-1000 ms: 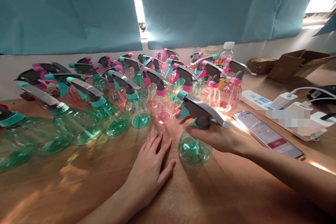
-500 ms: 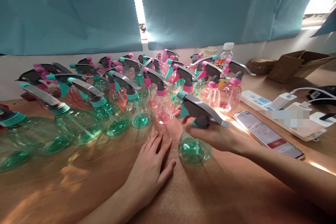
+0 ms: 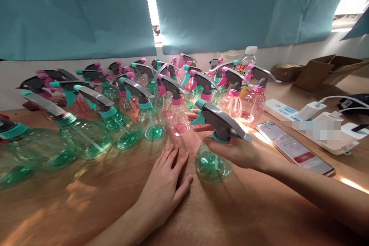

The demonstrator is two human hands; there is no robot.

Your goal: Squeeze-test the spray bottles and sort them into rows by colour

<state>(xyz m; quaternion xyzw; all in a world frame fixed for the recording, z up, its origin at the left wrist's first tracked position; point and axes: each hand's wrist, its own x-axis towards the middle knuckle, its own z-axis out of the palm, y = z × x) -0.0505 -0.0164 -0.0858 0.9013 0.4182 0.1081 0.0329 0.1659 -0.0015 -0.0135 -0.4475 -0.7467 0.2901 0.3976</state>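
In the head view, a clear green spray bottle (image 3: 213, 165) with a grey and teal trigger head stands upright on the wooden table. My right hand (image 3: 233, 150) is around its neck, with the thumb in front against the collar. Its fingers reach out straight and apart behind the teal trigger (image 3: 198, 119), so the hold looks loose. Flat on the table to the left lies my left hand (image 3: 164, 184), fingers spread, holding nothing. Just beyond its fingertips are a pink spray bottle (image 3: 178, 119) and a green spray bottle (image 3: 151, 123).
Several more green and pink spray bottles (image 3: 121, 130) crowd the table's left and back. On the right are a phone (image 3: 294, 148), a white power strip (image 3: 281, 108) with chargers and cables, and an open cardboard box (image 3: 317, 71). A blue curtain (image 3: 86, 11) hangs behind.
My right hand's fingers have straightened and moved out from the trigger, which they were curled around. The bottle's head has shifted very slightly. My left hand has not moved.
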